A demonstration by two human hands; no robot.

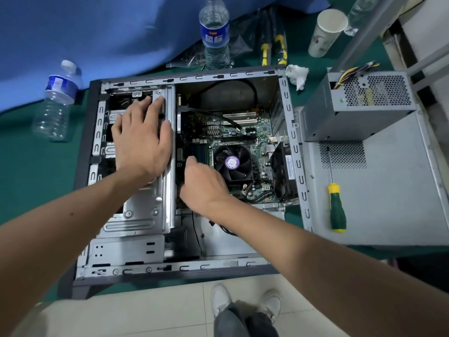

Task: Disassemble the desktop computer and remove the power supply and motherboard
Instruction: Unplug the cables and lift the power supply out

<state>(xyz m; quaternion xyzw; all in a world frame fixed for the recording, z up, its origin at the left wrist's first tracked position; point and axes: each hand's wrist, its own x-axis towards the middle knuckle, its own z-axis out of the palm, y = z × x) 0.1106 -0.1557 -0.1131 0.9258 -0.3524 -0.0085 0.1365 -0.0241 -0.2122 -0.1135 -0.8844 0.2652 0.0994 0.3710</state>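
With the power supply [359,105] already out beside the computer case [295,152], the left hand [142,139] presses flat with straight fingers on the drive cage [143,210], while the right hand [202,188] reaches down at the motherboard [243,132] edge, its fingers hidden so I cannot tell their grip; next is probably freeing a connector there.

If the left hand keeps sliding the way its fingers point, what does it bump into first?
Probably the far rim of the computer case, just past the drive cage the left hand rests on. Depth is hard to judge.
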